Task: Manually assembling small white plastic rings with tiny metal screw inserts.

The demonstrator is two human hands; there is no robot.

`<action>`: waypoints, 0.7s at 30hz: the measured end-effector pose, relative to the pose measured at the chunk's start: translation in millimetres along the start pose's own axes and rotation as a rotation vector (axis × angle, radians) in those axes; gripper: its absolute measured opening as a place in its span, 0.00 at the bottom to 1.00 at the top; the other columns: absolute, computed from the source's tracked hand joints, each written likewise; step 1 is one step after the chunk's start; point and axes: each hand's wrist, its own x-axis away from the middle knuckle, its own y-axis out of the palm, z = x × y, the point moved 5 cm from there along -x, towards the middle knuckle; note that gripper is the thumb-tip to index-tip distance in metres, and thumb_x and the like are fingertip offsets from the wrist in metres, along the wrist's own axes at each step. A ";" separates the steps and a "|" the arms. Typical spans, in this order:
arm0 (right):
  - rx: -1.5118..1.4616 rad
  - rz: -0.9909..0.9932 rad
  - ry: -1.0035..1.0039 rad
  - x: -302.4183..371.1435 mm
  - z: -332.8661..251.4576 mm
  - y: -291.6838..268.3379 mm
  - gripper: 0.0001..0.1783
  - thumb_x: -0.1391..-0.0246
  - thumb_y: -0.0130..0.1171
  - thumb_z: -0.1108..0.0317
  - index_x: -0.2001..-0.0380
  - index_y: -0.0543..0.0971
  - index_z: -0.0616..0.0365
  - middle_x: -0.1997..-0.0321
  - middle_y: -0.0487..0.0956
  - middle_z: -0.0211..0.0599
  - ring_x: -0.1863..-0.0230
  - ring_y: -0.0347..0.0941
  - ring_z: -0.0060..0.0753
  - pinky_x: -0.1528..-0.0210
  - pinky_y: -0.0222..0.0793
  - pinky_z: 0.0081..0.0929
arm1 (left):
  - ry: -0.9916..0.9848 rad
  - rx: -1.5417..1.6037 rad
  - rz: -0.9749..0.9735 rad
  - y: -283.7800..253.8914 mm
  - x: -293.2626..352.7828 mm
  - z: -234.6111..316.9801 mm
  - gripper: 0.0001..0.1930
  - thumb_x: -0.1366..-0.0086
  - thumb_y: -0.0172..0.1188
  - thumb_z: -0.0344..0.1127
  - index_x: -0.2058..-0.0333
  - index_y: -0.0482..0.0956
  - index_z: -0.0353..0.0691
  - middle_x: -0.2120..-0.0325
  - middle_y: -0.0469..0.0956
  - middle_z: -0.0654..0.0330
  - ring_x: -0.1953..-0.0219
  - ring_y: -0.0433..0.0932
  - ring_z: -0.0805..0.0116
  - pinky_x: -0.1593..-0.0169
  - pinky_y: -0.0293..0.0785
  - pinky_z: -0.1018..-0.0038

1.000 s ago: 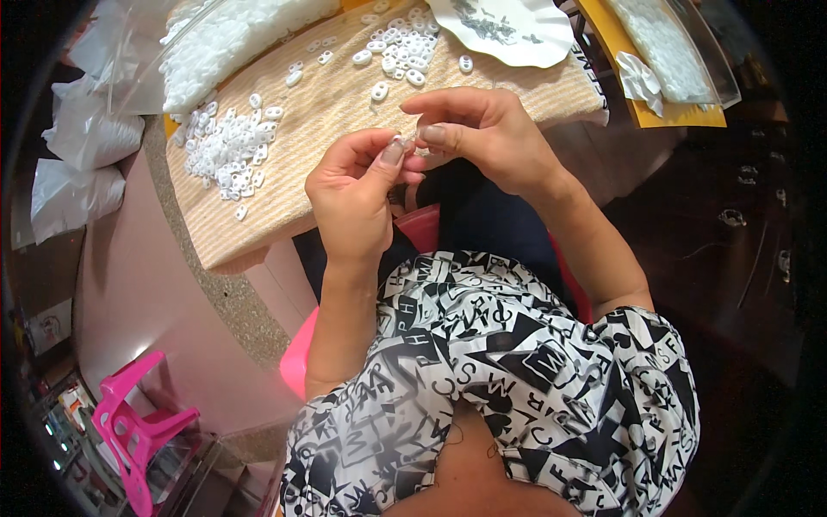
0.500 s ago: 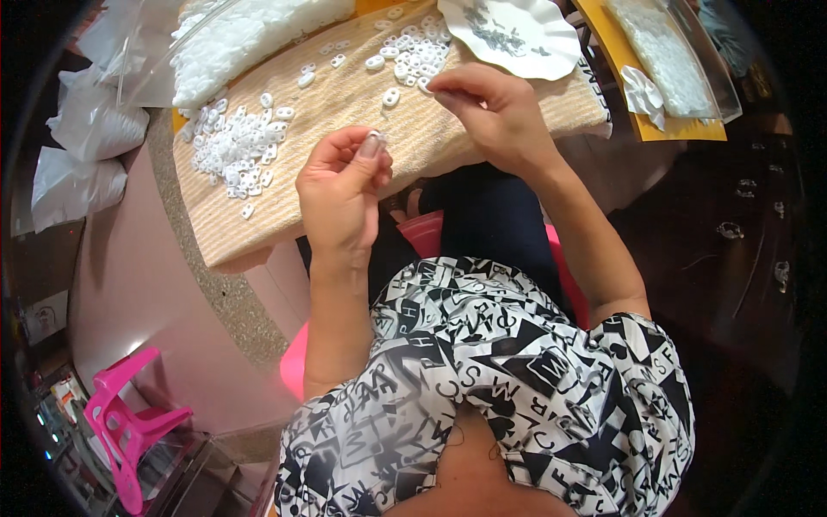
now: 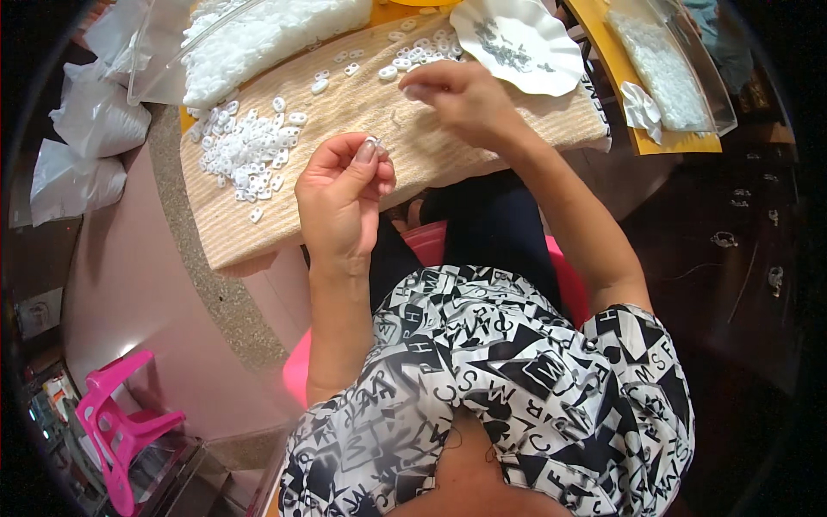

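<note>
My left hand (image 3: 345, 185) is closed, pinching a small white plastic piece (image 3: 372, 141) between thumb and forefinger above the cloth's near edge. My right hand (image 3: 469, 103) reaches over the striped cloth, its fingers drawn together near the smaller group of white oval pieces (image 3: 422, 53). What its fingertips hold is hidden. Left of my left hand lies a larger pile of white two-holed plastic pieces (image 3: 250, 155). Beyond my right hand, a white wavy-rimmed plate (image 3: 551, 77) bears many small grey parts (image 3: 508, 56).
The peach striped cloth (image 3: 345, 108) covers the work surface. A clear bin of white pieces (image 3: 267, 43) stands at the far left, and another clear bin (image 3: 663, 77) on a yellow board at the far right. White bags (image 3: 95, 112) and a pink stool (image 3: 129, 426) are on the left.
My right hand has moved left over the cloth, and a lone oval piece that lay there no longer shows. My left hand keeps its pinch. The view has shifted slightly.
</note>
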 end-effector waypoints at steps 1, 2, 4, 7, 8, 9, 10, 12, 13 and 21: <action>-0.314 -0.065 0.186 4.1 0.1 -5.6 0.10 0.49 0.53 0.70 0.63 0.76 0.60 0.73 0.76 0.34 0.73 0.70 0.22 0.71 0.66 0.20 | -0.022 -0.029 -0.017 1.5 1.8 -2.5 0.05 0.43 0.52 0.23 0.66 0.72 0.34 0.74 0.73 0.56 0.74 0.71 0.68 0.73 0.65 0.77; -0.630 -0.125 0.374 11.8 1.0 -8.0 0.11 0.49 0.53 0.69 0.63 0.76 0.62 0.74 0.76 0.32 0.75 0.70 0.17 0.72 0.66 0.16 | -0.026 -0.026 -0.016 2.5 3.3 -3.5 0.05 0.43 0.52 0.23 0.66 0.72 0.34 0.74 0.73 0.56 0.74 0.71 0.68 0.73 0.65 0.77; -0.735 -0.146 0.484 26.1 0.7 -6.0 0.12 0.49 0.54 0.70 0.61 0.75 0.64 0.73 0.76 0.31 0.76 0.69 0.15 0.74 0.64 0.10 | -0.050 -0.058 -0.028 5.8 5.8 -7.3 0.05 0.43 0.52 0.23 0.66 0.72 0.34 0.75 0.73 0.56 0.75 0.71 0.68 0.74 0.66 0.78; -0.769 -0.190 0.498 43.0 -1.3 -8.8 0.13 0.50 0.54 0.71 0.60 0.74 0.65 0.73 0.75 0.31 0.75 0.69 0.16 0.74 0.64 0.11 | -0.066 -0.070 -0.056 14.3 8.9 -11.7 0.06 0.44 0.53 0.24 0.66 0.72 0.33 0.75 0.73 0.56 0.75 0.71 0.69 0.75 0.67 0.79; -0.789 -0.202 0.473 46.1 -2.8 -9.2 0.14 0.50 0.54 0.71 0.60 0.74 0.65 0.74 0.75 0.31 0.75 0.69 0.16 0.74 0.64 0.11 | -0.071 -0.071 -0.055 16.9 9.5 -12.4 0.06 0.44 0.53 0.24 0.66 0.72 0.33 0.75 0.73 0.56 0.75 0.71 0.69 0.75 0.67 0.79; -0.809 -0.214 0.446 49.0 -5.9 -9.1 0.15 0.51 0.55 0.71 0.59 0.74 0.66 0.74 0.74 0.31 0.74 0.69 0.17 0.74 0.64 0.11 | -0.065 -0.076 -0.042 19.1 10.0 -12.5 0.05 0.44 0.54 0.24 0.67 0.72 0.32 0.76 0.73 0.55 0.76 0.72 0.71 0.76 0.68 0.80; -0.759 -0.185 0.440 51.5 -11.1 -11.2 0.14 0.53 0.56 0.72 0.61 0.74 0.65 0.75 0.74 0.30 0.75 0.68 0.17 0.74 0.62 0.11 | -0.058 -0.082 -0.030 20.7 10.8 -12.4 0.05 0.44 0.54 0.23 0.68 0.71 0.30 0.77 0.74 0.55 0.78 0.73 0.73 0.76 0.70 0.81; -0.779 -0.188 0.438 54.9 -11.3 -11.5 0.13 0.53 0.56 0.72 0.63 0.75 0.65 0.75 0.74 0.30 0.75 0.67 0.16 0.74 0.62 0.11 | -0.059 -0.098 -0.026 24.3 12.2 -12.7 0.05 0.44 0.55 0.23 0.68 0.72 0.30 0.77 0.74 0.55 0.78 0.73 0.73 0.77 0.70 0.81; -0.796 -0.194 0.433 56.2 -11.9 -11.4 0.12 0.54 0.57 0.72 0.64 0.75 0.65 0.75 0.74 0.30 0.75 0.67 0.16 0.75 0.61 0.11 | -0.055 -0.110 -0.020 25.3 12.9 -12.5 0.05 0.44 0.55 0.23 0.68 0.72 0.30 0.77 0.74 0.55 0.79 0.73 0.73 0.77 0.70 0.81; -0.777 -0.111 0.404 60.0 -25.2 -18.3 0.11 0.54 0.57 0.72 0.65 0.75 0.65 0.74 0.75 0.31 0.75 0.68 0.16 0.75 0.62 0.12 | -0.046 -0.188 -0.020 28.7 17.2 -14.4 0.05 0.45 0.56 0.23 0.69 0.72 0.30 0.78 0.74 0.57 0.81 0.72 0.75 0.78 0.70 0.83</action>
